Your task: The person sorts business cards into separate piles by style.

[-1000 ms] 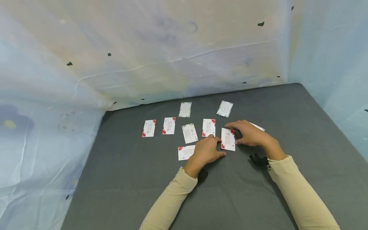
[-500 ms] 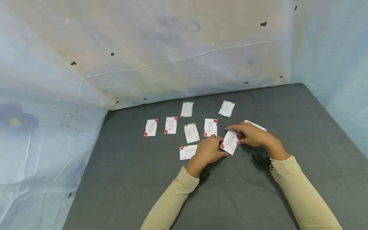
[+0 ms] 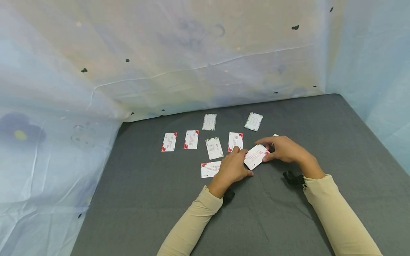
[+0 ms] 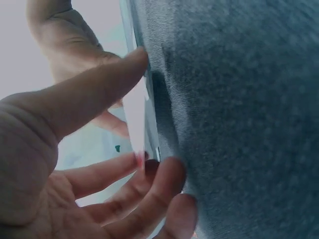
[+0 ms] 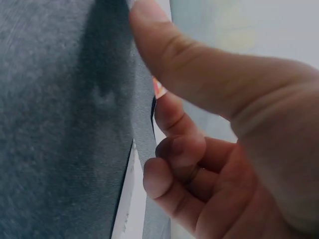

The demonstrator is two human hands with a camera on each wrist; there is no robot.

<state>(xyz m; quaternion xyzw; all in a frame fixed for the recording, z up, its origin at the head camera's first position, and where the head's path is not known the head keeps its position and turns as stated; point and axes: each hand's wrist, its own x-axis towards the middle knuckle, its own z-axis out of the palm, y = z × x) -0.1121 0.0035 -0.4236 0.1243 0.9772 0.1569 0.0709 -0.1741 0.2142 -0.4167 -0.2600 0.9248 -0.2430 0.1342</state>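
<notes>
Draped enclosure [image 3: 368, 53], printed fabric walls [image 3: 198, 46], grey-covered table [image 3: 137, 199]

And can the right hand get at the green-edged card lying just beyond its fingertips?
Probably yes: only grey cloth lies between the right hand and that green-edged card, though it may need to release the red-flowered card first.

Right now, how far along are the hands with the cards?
Maybe partway. Two red-flowered cards at far left look done, lying side by side. Another red-flowered card is between the left hand and right hand. Probably remaining: the sideways card near the left hand, and leafy cards at mixed angles.
</notes>
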